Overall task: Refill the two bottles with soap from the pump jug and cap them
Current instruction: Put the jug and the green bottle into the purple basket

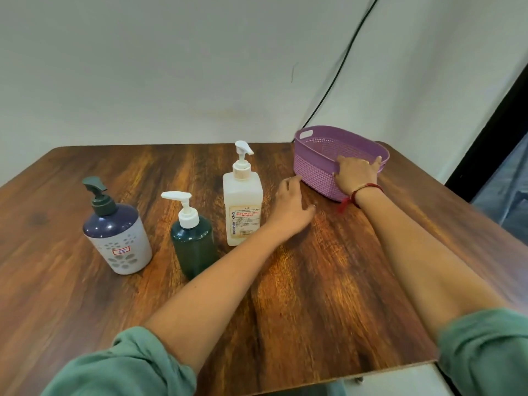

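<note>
Three pump bottles stand in a row on the wooden table (314, 281). The tall clear pump jug (242, 204) with a printed label and white pump is rightmost. A dark green bottle (194, 244) with a white pump stands in the middle. At the left is a round white-and-navy dispenser (117, 238) with a dark pump. All three pumps are fitted. My left hand (291, 207) hovers open just right of the jug, holding nothing. My right hand (357, 174) grips the near rim of the purple basket (317, 167).
The purple perforated basket sits at the table's far right corner, near the edge. A black cable (343, 67) runs down the white wall behind it. My green sleeves are at the bottom of the view.
</note>
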